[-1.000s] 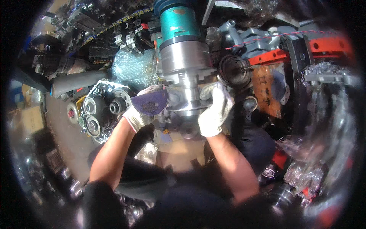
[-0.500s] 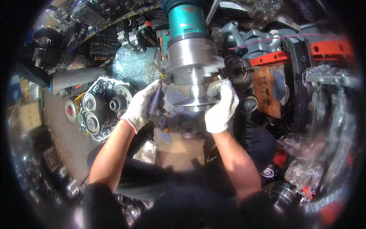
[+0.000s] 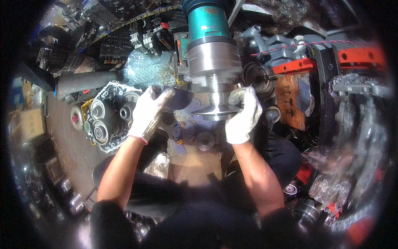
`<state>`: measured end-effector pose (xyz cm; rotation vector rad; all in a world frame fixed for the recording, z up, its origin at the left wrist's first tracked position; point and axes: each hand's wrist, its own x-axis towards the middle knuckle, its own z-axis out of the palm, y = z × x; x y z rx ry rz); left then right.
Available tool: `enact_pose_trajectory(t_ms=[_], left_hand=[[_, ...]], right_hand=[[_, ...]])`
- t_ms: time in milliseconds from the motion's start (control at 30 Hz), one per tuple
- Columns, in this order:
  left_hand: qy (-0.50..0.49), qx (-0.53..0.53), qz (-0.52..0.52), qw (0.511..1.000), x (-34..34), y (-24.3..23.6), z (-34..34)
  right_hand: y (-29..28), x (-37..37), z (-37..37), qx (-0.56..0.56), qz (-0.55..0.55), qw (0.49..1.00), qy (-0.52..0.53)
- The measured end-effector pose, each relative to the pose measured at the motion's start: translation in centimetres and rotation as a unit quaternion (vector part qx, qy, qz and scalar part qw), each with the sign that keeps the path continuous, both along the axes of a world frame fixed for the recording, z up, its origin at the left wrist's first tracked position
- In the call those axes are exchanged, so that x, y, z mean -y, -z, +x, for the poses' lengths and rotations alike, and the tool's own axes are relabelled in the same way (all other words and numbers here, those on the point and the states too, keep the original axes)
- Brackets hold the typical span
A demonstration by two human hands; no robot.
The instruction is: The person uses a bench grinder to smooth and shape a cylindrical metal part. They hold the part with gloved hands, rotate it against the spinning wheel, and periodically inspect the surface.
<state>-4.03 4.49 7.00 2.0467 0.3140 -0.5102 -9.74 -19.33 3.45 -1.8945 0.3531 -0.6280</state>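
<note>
A teal motor (image 3: 208, 23) carries a steel chuck (image 3: 213, 56), its lower edge blurred as if spinning. Held below it is a shiny flanged shaft (image 3: 217, 101) with a wide thin disc at its lower end. My left hand (image 3: 147, 110), in a white knit glove, pinches a dark purple-grey piece of sandpaper (image 3: 182, 100) left of the shaft; the sheet bends outward from the fingers. My right hand (image 3: 246, 118), gloved too, curls its fingers close beside the shaft, just above the disc's right edge. A greyish patch shows at those fingertips; whether they hold anything is unclear.
An open gear housing (image 3: 105, 118) with several gears lies to the left. Purple perforated discs (image 3: 188, 128) are spread on the ground below. Bubble wrap (image 3: 147, 68) sits behind my left hand. At right are a rusty board (image 3: 290, 99) and a black upright beam (image 3: 327, 83).
My left hand has turned and drawn slightly back, so the sandpaper now shows its broad face instead of its edge. My right hand stays beside the shaft. The whole view has shifted slightly.
</note>
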Motion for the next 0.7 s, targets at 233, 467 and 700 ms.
enact_pose_trajectory(t_ms=[233,467,700], left_hand=[[0.177,-0.044,-0.044,0.982,-0.8,-2.1,0.1],[0.245,-0.028,-0.155,0.957,-2.0,-2.4,0.7],[0.233,-0.053,-0.178,0.954,-1.6,-2.9,0.8]], right_hand=[[0.6,-0.1,0.1,-0.002,0.033,0.999,0.007],[0.1,-0.2,0.1,-0.008,0.039,0.999,0.01],[-0.3,-0.3,0.1,-0.026,0.099,0.995,0.007]])
